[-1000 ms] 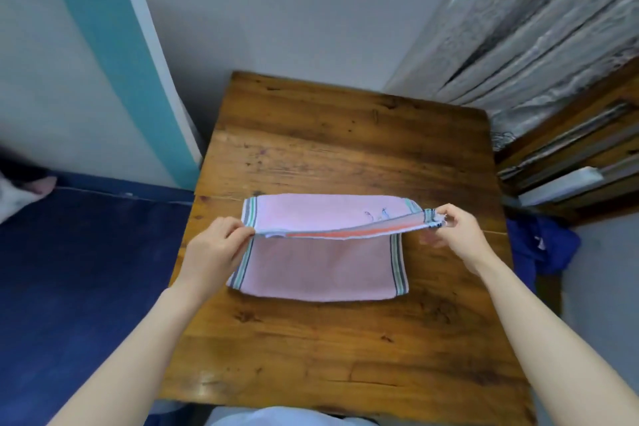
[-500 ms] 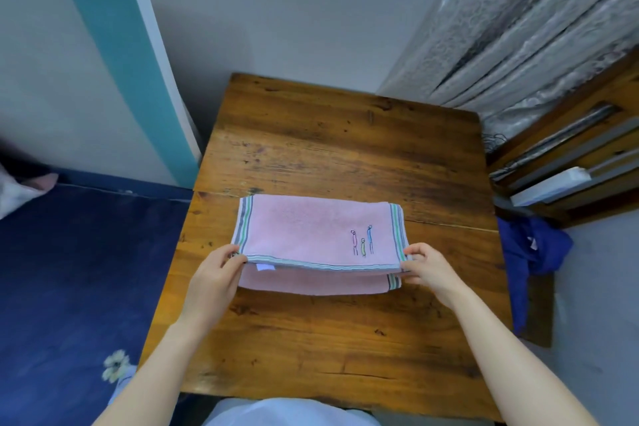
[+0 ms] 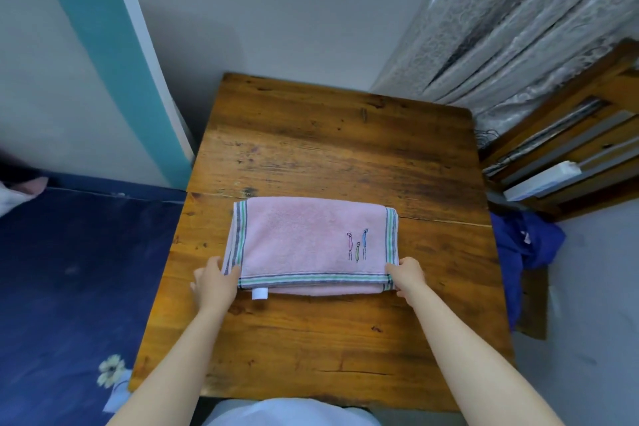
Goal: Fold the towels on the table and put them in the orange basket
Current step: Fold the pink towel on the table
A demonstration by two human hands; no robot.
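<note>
Pink terry towel with green and grey striped borders [image 3: 304, 239] lies folded flat on the brown wooden plank table [image 3: 328, 149], slightly nearer the person than the table's middle. At least 2 layers are visible. The far edge is a smooth fold, running close along the seam between 2 boards. At the near edge, the top layer's striped hem sits just short of the layer below, leaving a thin pink strip showing. The left edge layers are slightly offset; the right edge is nearly flush. A small white label [image 3: 259, 293] sticks out under the near hem. 3 small stitched figures [image 3: 358, 245] sit on top near the right border.

The left hand [image 3: 216, 282] is at the near-left corner, with the thumb on top and the fingers along the side edge, holding the corner. The right hand [image 3: 406, 275] pinches the near-right corner, thumb on top and fingers tucked beneath. Both forearms are raised over the near tabletop.

Open room: a wide bare band of wood lies beyond the towel, another between the towel and the near table edge, and narrower margins left and right.

Left of the table is a navy blue fabric surface [image 3: 69, 270]. On the right are crumpled blue cloth [image 3: 525, 242] and a wooden slatted rack [image 3: 570, 135].
</note>
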